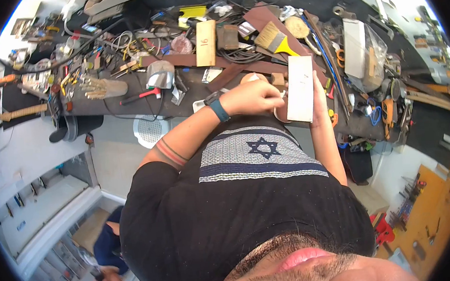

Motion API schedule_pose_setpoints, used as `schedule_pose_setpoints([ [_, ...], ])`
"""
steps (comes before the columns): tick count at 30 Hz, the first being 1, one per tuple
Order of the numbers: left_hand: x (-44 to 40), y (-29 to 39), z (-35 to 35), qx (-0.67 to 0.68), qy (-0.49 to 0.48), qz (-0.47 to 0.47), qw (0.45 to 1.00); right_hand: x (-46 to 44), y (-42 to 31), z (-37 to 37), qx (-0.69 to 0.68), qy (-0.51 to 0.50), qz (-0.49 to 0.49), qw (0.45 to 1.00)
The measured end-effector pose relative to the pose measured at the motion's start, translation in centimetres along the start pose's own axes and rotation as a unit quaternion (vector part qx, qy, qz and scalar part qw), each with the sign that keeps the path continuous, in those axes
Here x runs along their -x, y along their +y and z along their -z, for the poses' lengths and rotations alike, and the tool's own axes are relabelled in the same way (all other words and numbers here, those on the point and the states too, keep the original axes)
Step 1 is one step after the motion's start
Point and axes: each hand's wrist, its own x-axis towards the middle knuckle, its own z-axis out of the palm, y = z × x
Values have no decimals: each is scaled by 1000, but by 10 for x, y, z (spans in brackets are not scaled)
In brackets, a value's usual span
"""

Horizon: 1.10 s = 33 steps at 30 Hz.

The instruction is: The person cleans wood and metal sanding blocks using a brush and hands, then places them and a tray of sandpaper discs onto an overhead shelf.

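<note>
A pale, rectangular wooden block [300, 96] with a faint mark on its face is held upright in front of my chest. My right hand [318, 100] wraps around the block's right edge, mostly hidden behind it. My left hand [256, 97], below a wrist with a dark watch and band, is curled closed just left of the block. A small whitish tip shows at its fingers, too small to name. Beyond the hands, a similar block [205, 43] marked "16" lies on the cluttered workbench [190, 93], near a wide paintbrush [275, 39] with a yellow handle.
A red-handled hammer [151, 93] and a container of sticks [105, 88] stand on the bench's left. Orange-handled tools [388, 112] hang or lie at its right edge. Below the bench is a white perforated stool [150, 129]. Another person [110, 253] is at lower left.
</note>
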Motion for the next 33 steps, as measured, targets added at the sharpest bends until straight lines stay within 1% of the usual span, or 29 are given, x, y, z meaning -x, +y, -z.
schedule_pose_setpoints([
  [1, -8, -11, 2, 12, 28, -11, 999, 8, -1, 5, -21, 20, 20, 999],
  [2, -19, -19, 6, 96, 59, 73, 991, 20, -6, -15, -42, 40, 41, 997],
  [3, -42, -56, 9, 20, 132, -7, 991, 31, -7, -29, -63, 59, 62, 994],
  [4, -60, -67, 13, -141, 200, 14, 970, 43, -2, -35, -80, 52, 42, 995],
  [5, -82, -87, 11, -263, 228, 8, 937, 54, 3, -40, -97, 44, 23, 994],
  [6, -102, -87, 15, -328, 200, -9, 923, 61, 4, -40, -114, 33, 7, 993],
  [7, -122, -90, 14, -367, 168, -65, 913, 65, 17, -19, -64, 45, -9, 997],
  [8, -142, -97, 11, -403, 135, -120, 897, 71, 24, -12, -40, 79, -37, 995],
  [10, -181, -126, 3, -497, 82, -92, 859, 80, 34, -11, -25, 115, -17, 993],
  [11, -193, -133, 3, -524, 78, -101, 842, 85, 34, -8, -29, 122, -1, 992],
  [12, -205, -132, 8, -533, 31, -90, 841, 88, 32, -4, -52, 116, 9, 992],
  [14, -217, -132, 13, -566, 4, -129, 814, 91, 27, 4, -97, 100, 30, 990],
  [15, -219, -133, 14, -578, 14, -145, 803, 91, 24, 8, -116, 63, 35, 991],
  [18, -224, -132, 22, -626, -29, -150, 765, 89, 13, 4, -127, 57, 28, 990],
  [19, -227, -132, 28, -637, -24, -174, 750, 91, 9, -2, -85, 90, 27, 992],
  [22, -212, -89, 55, -544, 99, -158, 818, 80, 12, 22, -41, 6, 58, 997],
  [23, -210, -80, 68, -504, 162, -154, 834, 77, 10, 17, -64, 29, 54, 996],
  [24, -190, -49, 77, -455, 231, -157, 846, 74, 11, 17, -66, 40, 48, 996],
  [25, -176, -37, 85, -272, 265, -152, 913, 68, 11, 18, -68, 50, 42, 996],
  [26, -163, -27, 91, -78, 291, -142, 943, 62, 11, 19, -68, 60, 35, 995],
  [27, -142, -5, 90, 55, 251, -150, 955, 53, 12, 28, -56, 19, 23, 998],
  [28, -116, 17, 83, 186, 207, -156, 948, 43, 13, 40, -43, -23, 9, 999],
  [29, -94, 32, 68, 275, 149, -132, 940, 36, 14, 46, -29, -64, -5, 998],
  [30, -78, 44, 53, 362, 91, -109, 921, 27, 15, 32, -47, 45, -15, 998],
  [32, -57, 39, 32, 240, -8, -137, 961, 10, 10, 12, -81, 45, -53, 994],
  [33, -51, 43, 26, 216, -26, -102, 971, 8, 8, -4, -76, 21, -56, 995],
])
